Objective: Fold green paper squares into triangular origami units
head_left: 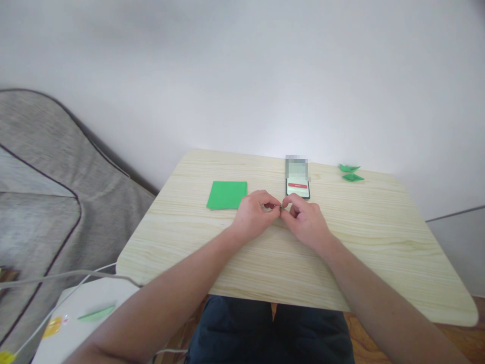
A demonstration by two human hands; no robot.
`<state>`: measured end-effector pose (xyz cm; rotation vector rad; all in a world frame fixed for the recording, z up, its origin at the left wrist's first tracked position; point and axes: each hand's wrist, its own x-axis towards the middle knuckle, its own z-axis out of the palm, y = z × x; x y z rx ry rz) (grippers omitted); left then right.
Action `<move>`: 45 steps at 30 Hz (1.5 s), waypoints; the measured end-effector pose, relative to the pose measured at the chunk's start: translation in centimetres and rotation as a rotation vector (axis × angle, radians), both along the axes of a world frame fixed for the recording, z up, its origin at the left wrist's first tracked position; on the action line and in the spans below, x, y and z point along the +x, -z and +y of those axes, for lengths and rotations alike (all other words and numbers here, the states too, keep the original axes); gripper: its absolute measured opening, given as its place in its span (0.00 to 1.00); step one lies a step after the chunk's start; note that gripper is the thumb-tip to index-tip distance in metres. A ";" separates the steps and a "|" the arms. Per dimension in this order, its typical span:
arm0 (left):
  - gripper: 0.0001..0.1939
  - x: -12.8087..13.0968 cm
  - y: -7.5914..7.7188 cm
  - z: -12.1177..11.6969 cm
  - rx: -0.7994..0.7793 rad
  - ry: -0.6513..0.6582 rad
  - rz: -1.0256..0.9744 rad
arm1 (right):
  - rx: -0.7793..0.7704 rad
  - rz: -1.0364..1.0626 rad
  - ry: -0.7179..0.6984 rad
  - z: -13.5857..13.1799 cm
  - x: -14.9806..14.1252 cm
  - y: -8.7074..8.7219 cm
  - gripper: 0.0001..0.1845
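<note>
1. Two bare hands nearly meet fingertip to fingertip: the left hand (pixel 253 215) and the right hand (pixel 306 220) both have thumb and forefinger pinched on a small green piece (pixel 282 208), mostly hidden by the fingers, so its shape cannot be told.
2. Just beside the left hand, on its outer side, lies a flat, four-cornered stack of matte green sheets (pixel 227 195), its near edge slightly uneven.
3. Just beyond the right hand's fingers, a phone (pixel 298 188) with a smooth lit screen lies face up, a red bar across its lower part.
4. Farther out, beyond and to the right of the right hand, sit two folded green shapes (pixel 349 168) (pixel 353 177), slim with pointed ends, close together.
5. Beneath both hands spreads a pale tabletop (pixel 371 242) with streaky wood grain and rounded corners.
6. Well to the left of the left hand is mottled grey fabric (pixel 102 207) with dark piping.
</note>
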<state>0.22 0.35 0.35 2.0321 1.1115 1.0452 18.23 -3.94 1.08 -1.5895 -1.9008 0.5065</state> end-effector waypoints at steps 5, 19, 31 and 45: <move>0.06 0.0 0.1 0.1 0.015 -0.016 0.005 | -0.004 0.008 0.007 0.0 0.1 -0.2 0.03; 0.06 -0.1 -0.1 0.0 0.048 -0.103 0.135 | 0.011 -0.049 -0.043 0.2 0.6 -0.5 0.03; 0.07 -0.2 -0.1 -0.1 0.048 -0.145 0.177 | 0.069 -0.194 -0.102 0.1 0.6 -0.8 0.02; 0.07 -0.3 -0.5 -0.1 0.005 -0.112 0.196 | 0.082 -0.153 -0.140 0.3 0.6 -0.1 0.06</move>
